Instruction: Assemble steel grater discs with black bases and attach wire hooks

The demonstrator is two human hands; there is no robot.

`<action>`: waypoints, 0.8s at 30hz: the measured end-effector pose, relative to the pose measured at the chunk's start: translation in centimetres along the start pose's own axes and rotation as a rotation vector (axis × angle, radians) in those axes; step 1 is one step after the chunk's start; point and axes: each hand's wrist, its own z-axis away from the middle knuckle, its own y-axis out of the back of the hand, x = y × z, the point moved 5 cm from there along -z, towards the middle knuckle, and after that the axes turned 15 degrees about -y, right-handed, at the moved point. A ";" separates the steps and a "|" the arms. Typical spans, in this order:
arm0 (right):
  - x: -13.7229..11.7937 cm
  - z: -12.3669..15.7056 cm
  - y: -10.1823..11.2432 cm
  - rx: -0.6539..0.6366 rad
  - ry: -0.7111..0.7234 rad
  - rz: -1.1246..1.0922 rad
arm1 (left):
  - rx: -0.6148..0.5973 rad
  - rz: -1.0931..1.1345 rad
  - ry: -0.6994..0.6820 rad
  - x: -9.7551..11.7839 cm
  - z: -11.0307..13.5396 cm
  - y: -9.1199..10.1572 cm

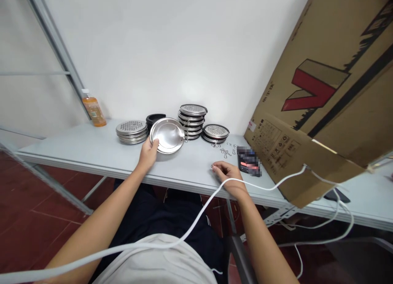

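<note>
Two bare forearms reach forward from the bottom of the view. The left hand [148, 152] is extended further, palm down, fingers curled, thumb raised near the fingertips, pinching closed. The right hand [227, 174] sits nearer the body, wrist bent, fingers loosely curled downward, fingertips pointing left, nothing between them.

Shiny smooth metal dish [168, 135] — matt cardboard box [331, 91] — smooth table [92, 151]

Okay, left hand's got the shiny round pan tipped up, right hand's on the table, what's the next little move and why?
Probably slide the right hand toward the small metal clips just beyond it: the left hand holds the pan by its rim, and the right hand rests holding nothing.
</note>
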 end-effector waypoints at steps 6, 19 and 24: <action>-0.3 0.2 -0.2 -0.031 0.013 0.040 | -0.198 -0.177 -0.073 2.1 0.8 -0.6; 0.2 -1.5 0.8 0.159 -0.015 0.144 | -0.718 -0.410 -0.413 3.4 3.3 -3.1; 0.1 -4.2 0.5 0.150 -0.037 0.303 | -0.762 -0.429 -0.365 2.8 3.2 -2.5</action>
